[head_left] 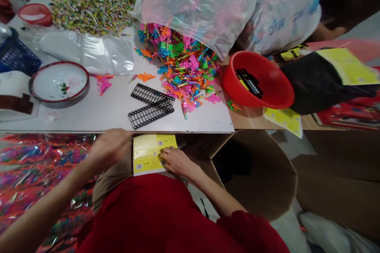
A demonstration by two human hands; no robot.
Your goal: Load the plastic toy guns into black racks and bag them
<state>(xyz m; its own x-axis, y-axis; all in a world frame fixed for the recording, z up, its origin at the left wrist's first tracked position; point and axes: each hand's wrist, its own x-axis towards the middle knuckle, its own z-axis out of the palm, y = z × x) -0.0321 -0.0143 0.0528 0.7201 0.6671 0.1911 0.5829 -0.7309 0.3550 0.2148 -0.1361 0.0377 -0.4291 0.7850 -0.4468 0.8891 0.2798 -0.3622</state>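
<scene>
Head view. Card (145, 154) lies low in the frame, centre, on my subject's lap, just under the table (97, 116) edge; the lap seems to serve as a backing surface.

Right hand (175, 161): fingers together, tips pressing down on the card's right side, likely pinning it flat. Thumb hidden, so I cannot tell if it pinches the edge.

Left hand (109, 147): beside the card's left edge, motion-blurred; pose unreadable.

Above centre, two black grids (151, 104) lie crossed near the table edge, within reach. Toy pile (181, 63) spills from a bag (202, 0). Red bowl (231, 83) at right, tilted. Open box (261, 174) lower right.
</scene>
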